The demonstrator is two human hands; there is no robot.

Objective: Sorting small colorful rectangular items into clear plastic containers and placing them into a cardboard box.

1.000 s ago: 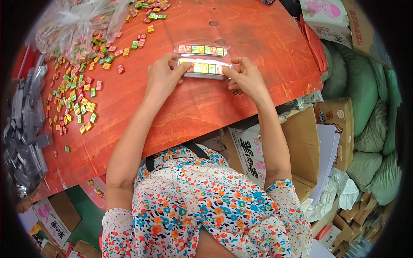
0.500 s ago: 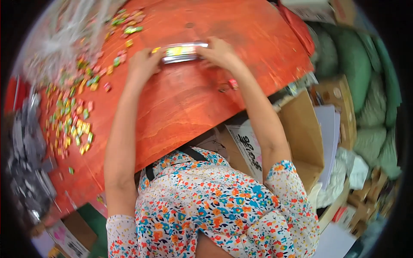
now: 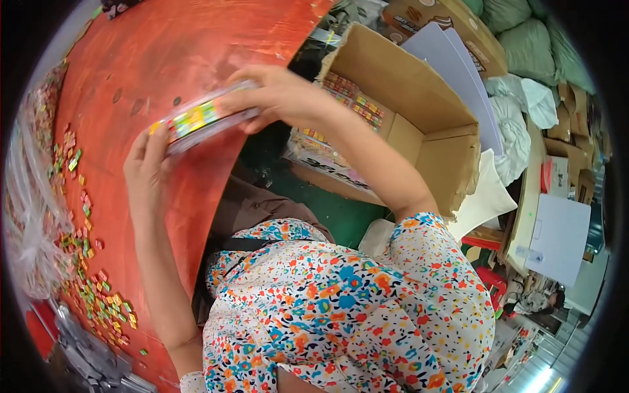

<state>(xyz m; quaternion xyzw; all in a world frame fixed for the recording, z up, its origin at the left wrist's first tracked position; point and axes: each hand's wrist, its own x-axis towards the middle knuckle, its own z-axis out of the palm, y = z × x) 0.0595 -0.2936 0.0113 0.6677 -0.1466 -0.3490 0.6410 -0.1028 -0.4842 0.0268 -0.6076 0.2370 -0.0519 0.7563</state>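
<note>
A clear plastic box (image 3: 195, 120) of small, brightly wrapped sweets is tilted above the red table (image 3: 131, 216), near its right edge. My left hand (image 3: 145, 162) grips its left end, fingers on the near side. At the other end my right hand (image 3: 278, 95) is closed round the box, thumb along its top. Both hands are slightly blurred. To the right stands an open cardboard carton (image 3: 419, 78), where similar packs of sweets (image 3: 367, 112) lie in rows.
Loose wrapped sweets (image 3: 98, 295) are scattered at the table's left, beside a clear plastic bag (image 3: 33, 242). Dark grey plastic pieces (image 3: 98, 360) lie at the lower left. Behind the carton are grey-white sheets (image 3: 452, 72), another carton (image 3: 432, 26) and green sacks (image 3: 540, 52).
My view has turned right, bringing the open carton and its packs into sight. Both hands have carried the box from the table's middle toward its right edge, and it is now tilted.
</note>
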